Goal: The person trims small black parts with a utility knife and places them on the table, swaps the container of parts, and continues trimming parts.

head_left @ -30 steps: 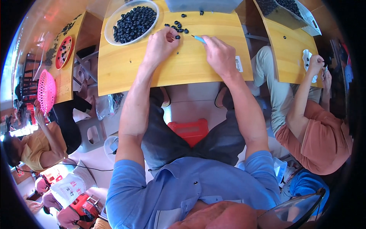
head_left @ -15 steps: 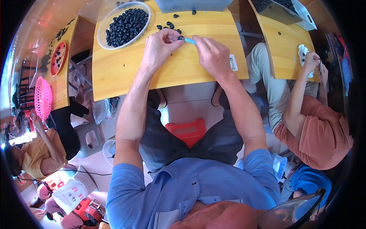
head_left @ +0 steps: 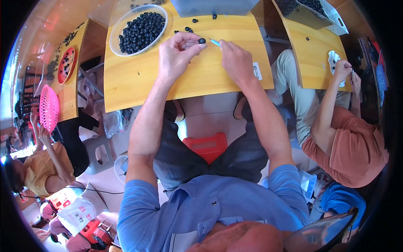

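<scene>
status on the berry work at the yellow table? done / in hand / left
Done: can't tell which pile is finished. A clear round bowl holds a big heap of dark berries.
In hand: left hand pinches one dark berry at its fingertips; right hand points a thin light-blue tool at it.
Left: a few loose berries lie on the yellow table beyond the hands.

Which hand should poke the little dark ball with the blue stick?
Probably the right hand: it holds the blue stick, tip aimed at the dark ball pinched in the left hand.
</scene>
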`<state>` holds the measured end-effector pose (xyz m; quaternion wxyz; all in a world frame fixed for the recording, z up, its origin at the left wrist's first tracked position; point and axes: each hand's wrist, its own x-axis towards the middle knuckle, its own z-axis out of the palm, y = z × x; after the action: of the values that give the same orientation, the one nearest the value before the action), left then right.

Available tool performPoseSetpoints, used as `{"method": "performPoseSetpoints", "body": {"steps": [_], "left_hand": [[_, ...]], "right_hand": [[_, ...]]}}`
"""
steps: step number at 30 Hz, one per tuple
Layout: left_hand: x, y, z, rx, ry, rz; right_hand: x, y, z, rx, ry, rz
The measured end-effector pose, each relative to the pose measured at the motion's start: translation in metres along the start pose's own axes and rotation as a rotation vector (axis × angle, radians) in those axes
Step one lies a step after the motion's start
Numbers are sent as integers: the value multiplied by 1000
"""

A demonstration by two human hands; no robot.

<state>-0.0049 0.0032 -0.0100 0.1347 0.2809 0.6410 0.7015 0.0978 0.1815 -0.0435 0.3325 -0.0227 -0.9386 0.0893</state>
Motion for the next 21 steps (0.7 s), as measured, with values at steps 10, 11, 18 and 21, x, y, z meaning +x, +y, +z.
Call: {"method": "performPoseSetpoints", "body": {"steps": [10, 11, 18, 21], "left_hand": [[35, 0, -114, 827, 583, 151], [34, -1, -114, 833, 583, 154], [29, -17, -56, 1011, 142, 344], [30, -27, -44, 990, 47, 288]], "right_hand": [[1, 9, -1, -21, 26, 65], [2, 9, -2, -18, 35, 61], [3, 13, -2, 9, 57, 84], [2, 14, -2, 17, -3, 141]]}}
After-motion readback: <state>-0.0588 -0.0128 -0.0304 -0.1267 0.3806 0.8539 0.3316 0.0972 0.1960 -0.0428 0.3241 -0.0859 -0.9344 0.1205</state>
